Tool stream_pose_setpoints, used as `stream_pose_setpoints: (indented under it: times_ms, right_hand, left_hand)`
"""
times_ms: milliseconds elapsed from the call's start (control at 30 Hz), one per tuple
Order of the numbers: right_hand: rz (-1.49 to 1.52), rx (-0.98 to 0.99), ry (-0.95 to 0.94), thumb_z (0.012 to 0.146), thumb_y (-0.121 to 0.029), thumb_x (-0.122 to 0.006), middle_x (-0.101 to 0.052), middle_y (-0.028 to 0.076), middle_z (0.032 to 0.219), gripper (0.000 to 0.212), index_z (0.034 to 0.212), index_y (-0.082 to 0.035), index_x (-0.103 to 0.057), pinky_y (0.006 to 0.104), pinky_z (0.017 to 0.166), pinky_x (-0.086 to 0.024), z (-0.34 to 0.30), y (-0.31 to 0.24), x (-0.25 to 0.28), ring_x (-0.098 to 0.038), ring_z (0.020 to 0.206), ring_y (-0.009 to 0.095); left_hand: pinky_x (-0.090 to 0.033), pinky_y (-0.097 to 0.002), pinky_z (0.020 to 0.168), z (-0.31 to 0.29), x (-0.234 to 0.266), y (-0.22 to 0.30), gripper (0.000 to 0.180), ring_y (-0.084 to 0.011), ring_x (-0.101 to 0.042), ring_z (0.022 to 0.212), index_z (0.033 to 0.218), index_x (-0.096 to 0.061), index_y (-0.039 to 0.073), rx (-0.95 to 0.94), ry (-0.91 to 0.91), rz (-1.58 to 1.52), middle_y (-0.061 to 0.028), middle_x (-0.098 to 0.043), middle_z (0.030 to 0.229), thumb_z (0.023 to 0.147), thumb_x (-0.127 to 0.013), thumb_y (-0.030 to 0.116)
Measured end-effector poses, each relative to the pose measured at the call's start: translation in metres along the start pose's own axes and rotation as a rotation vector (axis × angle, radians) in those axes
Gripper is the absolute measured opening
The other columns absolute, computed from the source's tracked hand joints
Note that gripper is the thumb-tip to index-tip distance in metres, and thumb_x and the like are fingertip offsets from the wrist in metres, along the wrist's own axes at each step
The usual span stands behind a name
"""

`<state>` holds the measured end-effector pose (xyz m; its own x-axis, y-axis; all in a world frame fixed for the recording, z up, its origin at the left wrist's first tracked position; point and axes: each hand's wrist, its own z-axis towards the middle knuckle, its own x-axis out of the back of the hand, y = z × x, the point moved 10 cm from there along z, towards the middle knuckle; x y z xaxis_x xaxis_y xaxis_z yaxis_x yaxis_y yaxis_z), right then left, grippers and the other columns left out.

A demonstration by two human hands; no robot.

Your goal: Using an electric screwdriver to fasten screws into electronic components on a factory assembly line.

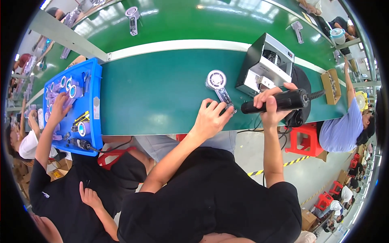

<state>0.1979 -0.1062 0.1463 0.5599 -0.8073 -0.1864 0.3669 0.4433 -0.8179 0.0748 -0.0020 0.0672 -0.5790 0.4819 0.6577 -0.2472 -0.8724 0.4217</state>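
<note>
A small handheld fan (216,79) with a round pale head and an open handle showing a circuit board lies on the green workbench. The fingers of my left hand (211,120) are closed on the lower end of its handle, pressing it against the bench. My right hand (272,106) is wrapped round a black electric screwdriver (287,101), held nearly level above the bench edge with its cord running off to the right. The screwdriver's tip end points left toward the fan, apart from it. Just behind it stands a black and silver screw feeder (270,60).
At left, a co-worker's hand (60,108) reaches into a blue tray (96,83) of fan parts. Other fans (133,20) lie on the green belt beyond the white rail (178,45). A cardboard box (331,87) stands at the right, near a red stool (303,139).
</note>
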Motion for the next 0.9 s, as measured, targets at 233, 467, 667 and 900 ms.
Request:
stream_pose_setpoints:
  times_ms: [233,467,667,900]
  right_hand:
    - [-0.041,0.043,0.031,0.095,-0.017,-0.068,-0.055,0.009,0.074,0.056,0.134,-0.012,-0.028,0.034,0.052,-0.05,-0.002,-0.013,0.0,-0.052,0.054,0.017]
    - [0.058,0.026,0.062,0.094,-0.019,-0.069,-0.056,0.01,0.075,0.059,0.135,-0.012,-0.028,0.0339,0.053,-0.051,0.001,-0.02,0.0,-0.054,0.054,0.016]
    - [-0.009,0.006,0.045,0.094,-0.021,-0.07,-0.055,0.01,0.075,0.059,0.135,-0.013,-0.028,0.0343,0.052,-0.051,-0.005,-0.007,0.001,-0.054,0.053,0.016]
    - [0.049,0.06,-0.013,0.093,-0.009,-0.066,-0.051,0.006,0.063,0.045,0.117,-0.012,-0.029,0.0335,0.05,-0.051,-0.007,-0.012,-0.006,-0.05,0.048,0.015]
  left_hand:
    - [-0.045,-0.0409,0.081,0.001,0.002,0.003,0.027,-0.0208,-0.054,0.078,0.103,-0.071,0.008,0.0,0.01,-0.002,-0.0034,-0.058,0.089,0.079,-0.078,0.016]
    - [-0.045,-0.0423,0.083,-0.002,0.003,-0.001,0.028,-0.0217,-0.054,0.08,0.104,-0.07,0.008,0.004,-0.005,-0.002,-0.0037,-0.058,0.091,0.078,-0.079,0.016]
    - [-0.045,-0.0425,0.083,0.002,-0.001,0.0,0.029,-0.0219,-0.055,0.08,0.105,-0.07,0.008,0.0,-0.012,-0.011,-0.0042,-0.058,0.092,0.078,-0.079,0.015]
    - [-0.045,-0.043,0.083,0.007,-0.005,0.003,0.032,-0.0241,-0.057,0.081,0.108,-0.07,0.01,0.015,-0.011,-0.03,-0.0054,-0.06,0.096,0.077,-0.079,0.015]
